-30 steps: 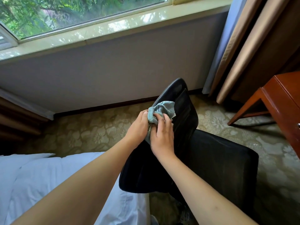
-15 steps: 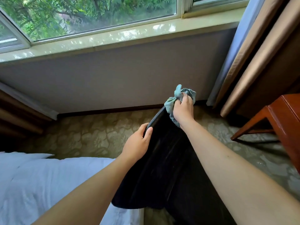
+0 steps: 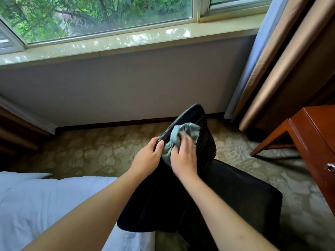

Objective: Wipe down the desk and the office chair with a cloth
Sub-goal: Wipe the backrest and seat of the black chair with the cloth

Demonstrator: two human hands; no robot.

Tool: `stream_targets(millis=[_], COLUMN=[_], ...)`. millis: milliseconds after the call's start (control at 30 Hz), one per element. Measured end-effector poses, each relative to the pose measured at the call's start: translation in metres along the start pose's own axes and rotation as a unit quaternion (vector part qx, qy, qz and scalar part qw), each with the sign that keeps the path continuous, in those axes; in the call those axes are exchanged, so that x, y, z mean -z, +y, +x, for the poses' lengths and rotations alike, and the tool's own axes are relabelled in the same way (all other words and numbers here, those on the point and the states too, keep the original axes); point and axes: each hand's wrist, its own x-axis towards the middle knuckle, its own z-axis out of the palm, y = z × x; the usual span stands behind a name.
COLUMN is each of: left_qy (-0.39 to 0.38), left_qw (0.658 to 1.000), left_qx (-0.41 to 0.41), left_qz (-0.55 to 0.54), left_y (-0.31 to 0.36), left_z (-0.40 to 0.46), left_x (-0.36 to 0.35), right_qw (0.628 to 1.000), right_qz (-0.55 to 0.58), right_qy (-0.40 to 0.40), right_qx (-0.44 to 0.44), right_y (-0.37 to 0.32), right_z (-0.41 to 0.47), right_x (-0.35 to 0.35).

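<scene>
Two hands work the black office chair (image 3: 199, 192) at its backrest: the left hand (image 3: 146, 158) grips the left edge of the backrest with fingers curled over the rim, steadying it, while the right hand (image 3: 183, 156) presses a bunched grey-green cloth (image 3: 186, 133) against the backrest's face, fingers spread over the fabric and partly curled into it. Half a second ago the right hand held the cloth up at the very top edge of the backrest; it has since come down, so the cloth now sits below the top rim, just beside the left hand's thumb. That reads as a downward wiping stroke across the upper backrest, repeated, since a second ago the hands were in much the same place as now. By my judgement the chair is only partly done: the seat, dark and lower right, looks untouched at this moment, and the reddish wooden tabletop (image 3: 317, 142) stands well apart at the right edge, near the curtain (image 3: 272, 60).
</scene>
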Motion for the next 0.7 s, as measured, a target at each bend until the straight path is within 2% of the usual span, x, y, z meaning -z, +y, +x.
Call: stream_targets(millis=[133, 267, 433, 567, 700], left_qy=[0.001, 0.001, 0.001, -0.007, -0.005], left_qw=[1.0, 1.0, 1.0, 1.0, 1.0], left_qx=[0.006, 0.004, 0.001, -0.004, -0.003], left_qz=[-0.002, -0.003, 0.003, 0.007, 0.008], left_y=[0.003, 0.006, 0.004, 0.004, 0.003], left_z=[-0.005, -0.01, -0.008, -0.006, 0.003], left_x=[-0.002, -0.001, -0.001, 0.0, 0.002], right_qw=[0.999, 0.998, 0.998, 0.994, 0.993], right_qz=[-0.032, -0.052, -0.051, -0.038, -0.018], right_qy=[-0.001, -0.01, 0.02, 0.014, 0.009], right_qx=[0.033, 0.038, -0.023, -0.1, -0.116], right_y=[0.008, 0.007, 0.007, 0.01, 0.013], right_z=[-0.047, -0.043, 0.025, 0.095, 0.118], right_x=[-0.013, -0.008, 0.015, 0.052, 0.053])
